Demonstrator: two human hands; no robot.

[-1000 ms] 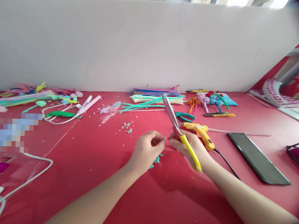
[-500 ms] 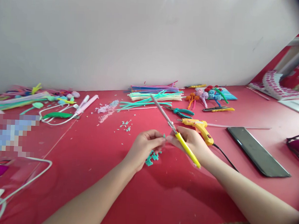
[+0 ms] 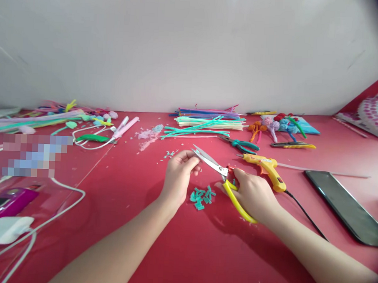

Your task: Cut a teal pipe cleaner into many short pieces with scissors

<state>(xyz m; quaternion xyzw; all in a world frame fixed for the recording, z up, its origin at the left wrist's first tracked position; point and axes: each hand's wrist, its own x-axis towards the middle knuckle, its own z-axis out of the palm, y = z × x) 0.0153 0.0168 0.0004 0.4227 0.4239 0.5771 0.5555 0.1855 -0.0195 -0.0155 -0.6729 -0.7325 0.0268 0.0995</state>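
My right hand grips yellow-handled scissors. Their steel blades stand open and point left toward my left hand. That hand hovers over the red table with thumb and fingers pinched together right at the blade tips. Nothing is visible between those fingers. A small heap of short teal cut pieces lies on the table between my two hands, below the scissors.
A yellow glue gun with a black cord lies just right of my right hand, and teal pliers lie behind it. Pipe cleaners are stacked by the white wall. A dark phone is right; a white charger and cables are left.
The scissors have tipped down from pointing up and away to lying low with blades open toward my left hand. The teal pieces now lie uncovered between the hands. The view has shifted.
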